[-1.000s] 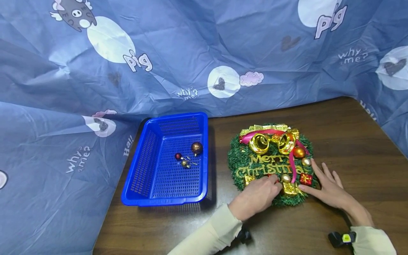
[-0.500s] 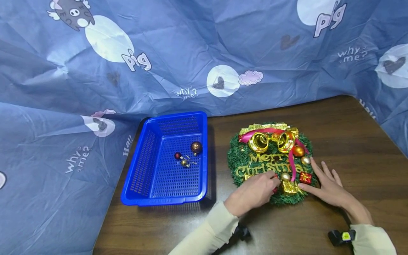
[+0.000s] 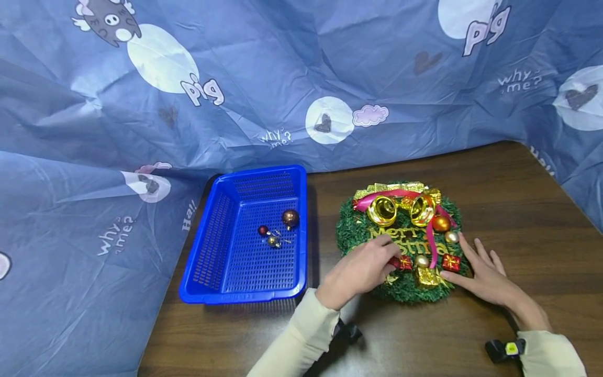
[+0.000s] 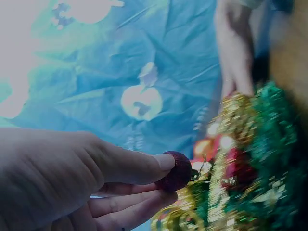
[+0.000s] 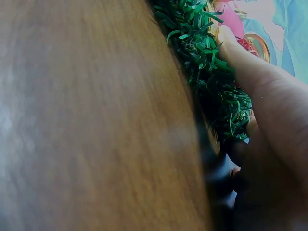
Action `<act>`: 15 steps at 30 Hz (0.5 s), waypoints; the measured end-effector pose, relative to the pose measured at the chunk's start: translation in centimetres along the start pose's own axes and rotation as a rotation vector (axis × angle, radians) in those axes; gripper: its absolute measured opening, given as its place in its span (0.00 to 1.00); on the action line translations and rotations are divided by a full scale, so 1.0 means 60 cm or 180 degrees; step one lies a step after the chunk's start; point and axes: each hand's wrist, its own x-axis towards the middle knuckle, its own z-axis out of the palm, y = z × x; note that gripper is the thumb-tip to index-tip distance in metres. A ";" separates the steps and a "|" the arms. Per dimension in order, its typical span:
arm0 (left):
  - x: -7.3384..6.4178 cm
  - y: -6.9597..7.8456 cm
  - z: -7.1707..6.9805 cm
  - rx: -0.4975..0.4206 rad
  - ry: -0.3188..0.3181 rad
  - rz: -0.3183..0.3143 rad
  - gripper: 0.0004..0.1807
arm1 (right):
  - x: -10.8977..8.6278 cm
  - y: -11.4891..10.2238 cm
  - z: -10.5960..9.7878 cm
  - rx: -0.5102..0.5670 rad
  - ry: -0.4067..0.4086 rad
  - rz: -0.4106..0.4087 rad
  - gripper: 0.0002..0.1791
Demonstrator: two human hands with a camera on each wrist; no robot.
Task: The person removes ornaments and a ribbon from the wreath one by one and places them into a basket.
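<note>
A green Christmas wreath [image 3: 410, 293] with gold bells [image 3: 382, 211], a pink ribbon [image 3: 431, 246] and gold lettering lies on the table. Over its lower left part, my left hand [image 3: 360, 267] pinches a dark red glittery bauble [image 4: 175, 172] between thumb and fingers; its metal cap and thin wire point toward the wreath in the left wrist view. Just right of those fingers sits a red gift box [image 3: 404, 263]. My right hand [image 3: 487, 275] rests at the wreath's right edge, fingers spread, the thumb near a gold gift box [image 3: 427, 276] and another red gift box [image 3: 450, 262].
A blue plastic basket [image 3: 245, 298] stands left of the wreath. Inside are a brown bauble [image 3: 290, 218], a small red bauble [image 3: 263, 230] and a gold bauble [image 3: 272, 241]. Blue printed cloth [image 3: 264, 63] hangs behind the brown table [image 3: 527, 204].
My left hand has moved left and slightly up across the wreath, uncovering the red gift box beside the gold bauble. The right hand stays where it was.
</note>
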 end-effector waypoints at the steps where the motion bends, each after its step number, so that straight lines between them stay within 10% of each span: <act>1: -0.002 -0.004 -0.006 -0.0039 0.0024 -0.0023 0.05 | 0.000 0.000 0.000 0.0001 -0.0001 0.0002 0.57; 15: -0.022 -0.034 -0.074 -0.0311 0.0295 -0.0194 0.07 | 0.002 0.002 0.000 0.0006 -0.0010 0.0020 0.57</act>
